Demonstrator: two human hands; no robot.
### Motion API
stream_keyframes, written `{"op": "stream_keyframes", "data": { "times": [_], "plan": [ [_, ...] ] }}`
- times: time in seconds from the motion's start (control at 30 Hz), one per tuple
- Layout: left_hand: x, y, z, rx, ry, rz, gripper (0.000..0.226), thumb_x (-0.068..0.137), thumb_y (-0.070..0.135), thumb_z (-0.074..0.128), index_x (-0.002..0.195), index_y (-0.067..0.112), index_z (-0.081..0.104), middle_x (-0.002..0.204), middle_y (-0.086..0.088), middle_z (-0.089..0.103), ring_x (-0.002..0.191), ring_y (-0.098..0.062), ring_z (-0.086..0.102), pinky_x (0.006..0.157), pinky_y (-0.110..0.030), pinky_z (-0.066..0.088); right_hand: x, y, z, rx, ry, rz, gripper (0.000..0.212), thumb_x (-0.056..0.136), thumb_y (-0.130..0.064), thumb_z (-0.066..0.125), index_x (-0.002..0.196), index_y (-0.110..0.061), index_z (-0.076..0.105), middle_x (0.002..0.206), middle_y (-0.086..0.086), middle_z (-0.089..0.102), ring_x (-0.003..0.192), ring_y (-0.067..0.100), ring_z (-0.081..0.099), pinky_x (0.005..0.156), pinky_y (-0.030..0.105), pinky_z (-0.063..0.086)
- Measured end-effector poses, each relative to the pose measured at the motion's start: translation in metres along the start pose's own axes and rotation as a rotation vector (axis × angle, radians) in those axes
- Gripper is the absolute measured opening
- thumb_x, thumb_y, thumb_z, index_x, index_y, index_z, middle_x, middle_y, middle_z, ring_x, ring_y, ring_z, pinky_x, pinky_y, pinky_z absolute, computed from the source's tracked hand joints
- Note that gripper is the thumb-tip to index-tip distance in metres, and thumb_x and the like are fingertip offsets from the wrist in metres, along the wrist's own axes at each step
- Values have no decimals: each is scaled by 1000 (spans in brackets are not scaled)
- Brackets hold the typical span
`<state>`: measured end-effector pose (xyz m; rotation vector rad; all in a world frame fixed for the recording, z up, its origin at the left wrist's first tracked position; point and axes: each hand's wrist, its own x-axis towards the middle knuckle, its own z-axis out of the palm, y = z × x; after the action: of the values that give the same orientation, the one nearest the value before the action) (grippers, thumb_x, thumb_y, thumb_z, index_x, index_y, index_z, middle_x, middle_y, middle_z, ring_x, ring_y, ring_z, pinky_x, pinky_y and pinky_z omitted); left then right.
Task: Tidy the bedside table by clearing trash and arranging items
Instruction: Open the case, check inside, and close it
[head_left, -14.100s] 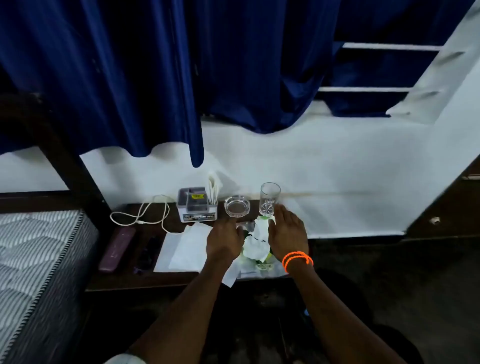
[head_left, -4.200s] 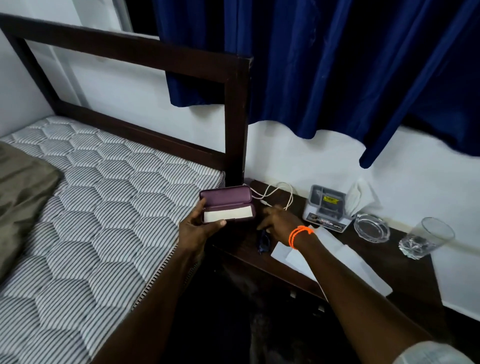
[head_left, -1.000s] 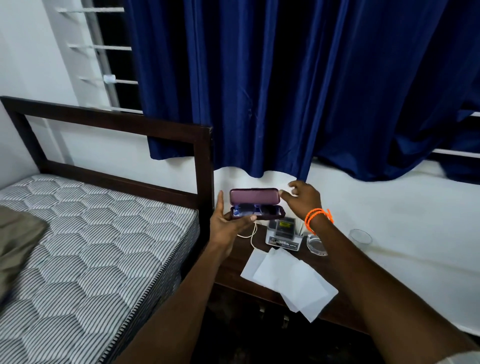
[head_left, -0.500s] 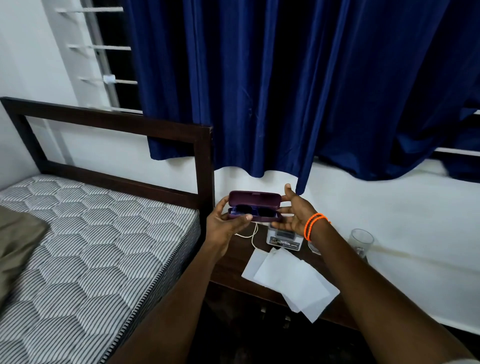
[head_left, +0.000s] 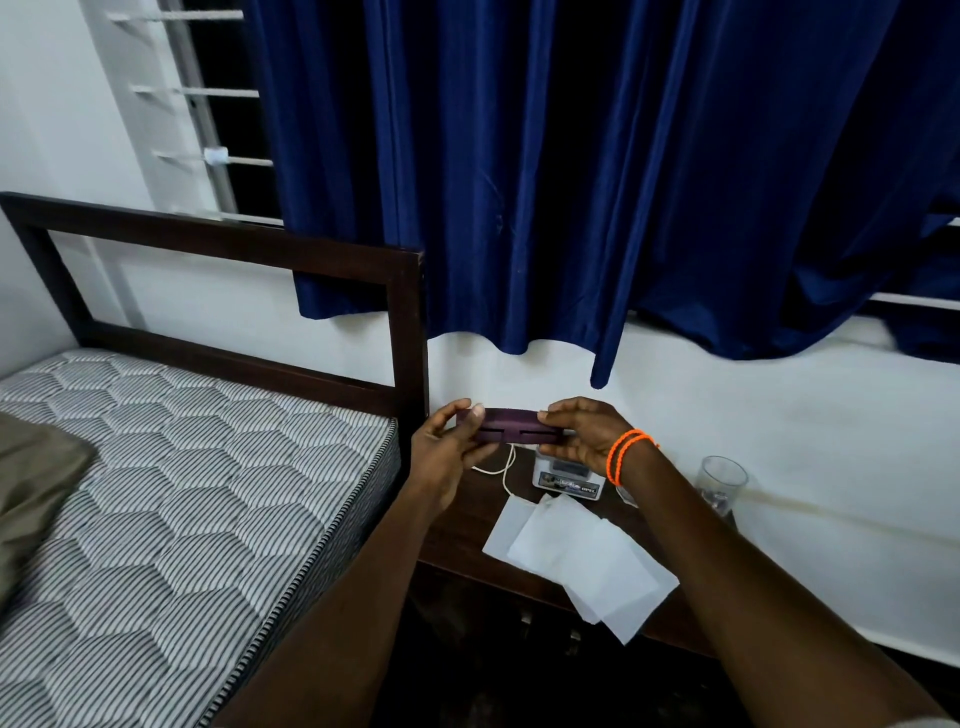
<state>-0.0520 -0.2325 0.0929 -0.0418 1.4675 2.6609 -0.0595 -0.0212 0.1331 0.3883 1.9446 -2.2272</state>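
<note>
I hold a purple glasses case, closed, above the dark wooden bedside table. My left hand grips its left end and my right hand, with orange bands at the wrist, grips its right end. On the table lie white paper sheets that overhang the front edge, a white cable, a small grey-white box partly hidden by my right hand, and a clear glass at the right.
A bed with a striped quilted mattress and dark wooden headboard stands left of the table. A blue curtain hangs above against the white wall. An olive cloth lies on the mattress at far left.
The glasses case was open with dark glasses inside; its lid has come down and it is now closed between both hands. My right hand moved from the lid's edge onto the case's right end.
</note>
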Motion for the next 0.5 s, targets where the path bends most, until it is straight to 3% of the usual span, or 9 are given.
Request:
{"op": "stream_keyframes", "data": {
  "times": [0.13, 0.33, 0.5],
  "plan": [
    [3, 0, 2, 18, 21, -32, 34, 86, 1, 77, 116, 6, 63, 112, -19, 71, 95, -32, 76, 95, -57, 57, 2, 1, 2, 36, 38, 4, 35, 75, -2, 83, 100, -8, 58, 101, 20, 68, 93, 38, 71, 86, 55, 58],
    [8, 2, 1, 28, 44, -40, 40, 83, -4, 77, 119, 5, 60, 121, -25, 67, 93, -32, 77, 90, -55, 60, 4, 9, 12, 130, 94, 36, 42, 74, -5, 84, 108, -3, 59, 102, 24, 71, 85, 37, 73, 62, 37, 60],
    [8, 3, -4, 33, 60, -37, 37, 83, -6, 76, 115, 4, 61, 115, -22, 67, 92, -34, 76, 85, -55, 61, 7, 13, 17, 148, 96, 27, 43, 73, -3, 85, 108, 0, 61, 106, 26, 71, 92, 40, 73, 69, 43, 61]
  ]
}}
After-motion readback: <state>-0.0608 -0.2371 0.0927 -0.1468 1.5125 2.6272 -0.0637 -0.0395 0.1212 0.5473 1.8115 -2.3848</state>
